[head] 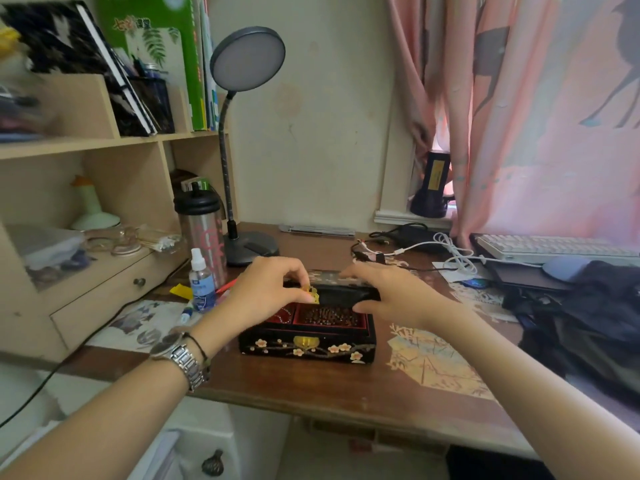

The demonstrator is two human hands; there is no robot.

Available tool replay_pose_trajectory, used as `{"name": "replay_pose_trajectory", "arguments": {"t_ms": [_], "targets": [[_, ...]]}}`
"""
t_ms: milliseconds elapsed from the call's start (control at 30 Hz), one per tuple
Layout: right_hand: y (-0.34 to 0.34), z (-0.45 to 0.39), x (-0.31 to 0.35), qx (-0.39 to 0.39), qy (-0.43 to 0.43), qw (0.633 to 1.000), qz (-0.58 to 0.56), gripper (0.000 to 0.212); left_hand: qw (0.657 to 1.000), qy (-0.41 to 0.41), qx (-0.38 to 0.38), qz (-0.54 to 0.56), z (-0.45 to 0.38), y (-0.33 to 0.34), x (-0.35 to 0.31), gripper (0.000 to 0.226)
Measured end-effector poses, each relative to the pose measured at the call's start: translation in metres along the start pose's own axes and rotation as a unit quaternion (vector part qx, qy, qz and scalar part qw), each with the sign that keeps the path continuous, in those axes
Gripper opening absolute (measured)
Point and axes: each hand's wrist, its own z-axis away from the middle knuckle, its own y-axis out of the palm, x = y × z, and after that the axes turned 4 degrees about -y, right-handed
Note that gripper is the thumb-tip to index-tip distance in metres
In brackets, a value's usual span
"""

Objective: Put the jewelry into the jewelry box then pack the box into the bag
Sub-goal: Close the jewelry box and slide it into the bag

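Step in hand, by my read: closing the jewelry box, centre of frame on the surface. Lid is partway down, tilted over the back half of the box.

Left hand pinches the gold clasp tab at the lid's front edge between thumb and fingertips. Right hand grips the lid's right end, fingers over the top, thumb below.

Jewelry is in: dark beads fill the right red-lined compartment; something sparkly in the left compartment, too small to identify.

Next move calls for lowering the lid flat and seating the tab on the gold latch plate on the front wall, then carrying the box to the dark bag at right of frame. Can't tell whether the bag is open.

Readable text: little. Green book at upper left has orange-yellow Chinese characters, blurred. Spray bottle has a blue label, illegible. Tumbler shows pink lettering, unreadable.
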Motion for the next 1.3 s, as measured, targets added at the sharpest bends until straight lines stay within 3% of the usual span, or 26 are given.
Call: {"name": "replay_pose_trajectory", "arguments": {"t_ms": [167,700,1000,1133,1300], "targets": [[0.020,0.009,0.005,0.050,0.005,0.999,0.014,0.056,0.998,0.007,0.005,-0.057,0.025,0.019,0.009,0.013],[0.040,0.011,-0.001,0.010,0.012,1.000,0.013,0.057,1.000,0.030,0.009,0.002,0.041,0.033,0.031,0.007],[0.046,0.012,-0.005,-0.008,0.004,1.000,0.003,0.056,0.996,0.059,-0.001,-0.061,0.054,0.046,0.036,0.030],[0.047,0.012,-0.007,-0.009,0.001,1.000,0.001,0.056,0.987,0.091,-0.055,-0.120,0.057,0.059,0.037,0.054],[0.048,0.012,-0.010,-0.009,0.001,1.000,-0.001,0.057,0.970,0.109,-0.122,-0.177,0.056,0.072,0.034,0.060]]}}
